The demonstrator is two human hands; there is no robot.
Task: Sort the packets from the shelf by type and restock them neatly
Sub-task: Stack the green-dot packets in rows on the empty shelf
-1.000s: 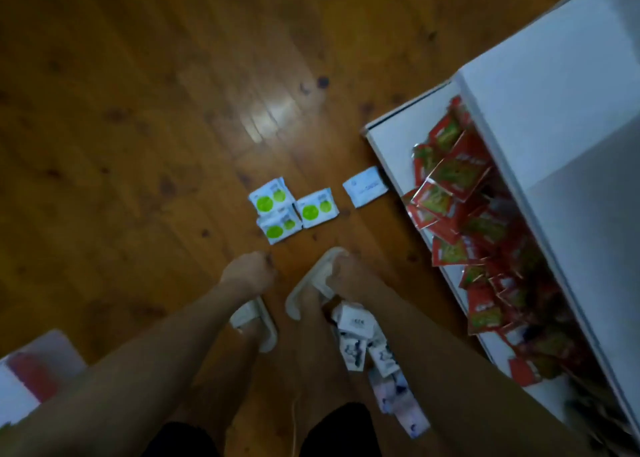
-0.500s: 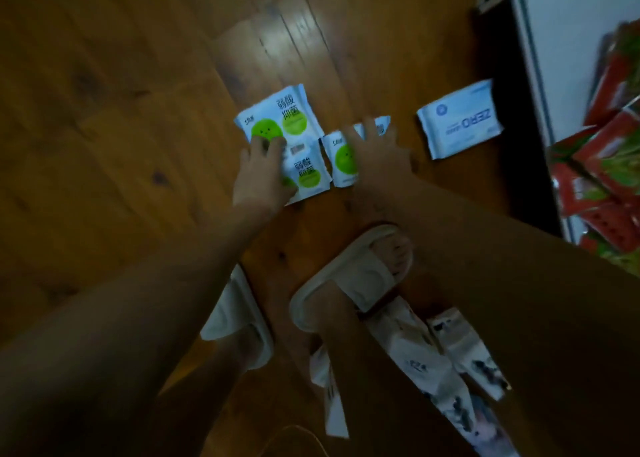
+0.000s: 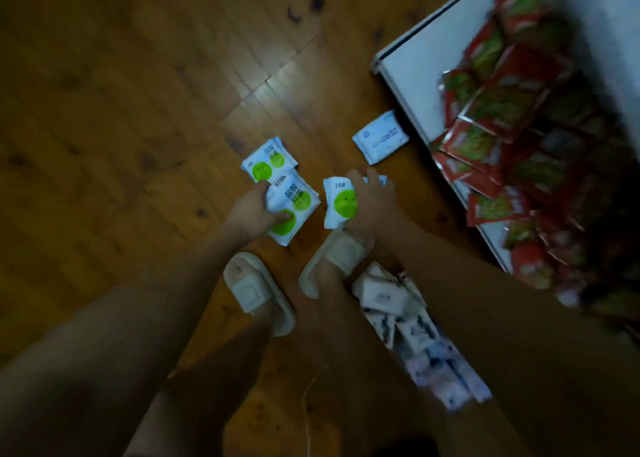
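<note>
Change since half a second ago: both hands have gone from resting flat on the green-dot packets to grasping one each, lifted and tilted off the wooden floor [image 3: 121, 117].

Lower right: a heap of white packets with dark print [image 3: 398, 304], number unclear, beside the right slipper [image 3: 341, 252]; left slipper [image 3: 254, 290] at lower centre. Slippers: two.

Centre: left hand [image 3: 251, 210] grips one green-dot packet [image 3: 292, 207], thumb across its lower dot. Right hand [image 3: 372, 200] holds a second green-dot packet [image 3: 339, 202] by its right edge. A third green-dot packet [image 3: 268, 160] lies just above, flat on the floor. Green-dot packets: three.

Above right of centre: one white-and-blue packet [image 3: 381, 138] on the floor, near the white shelf [image 3: 415, 75].

Right edge: the shelf carries a jumbled pile of red-and-green packets [image 3: 502, 110], blurred, too many to count.
</note>
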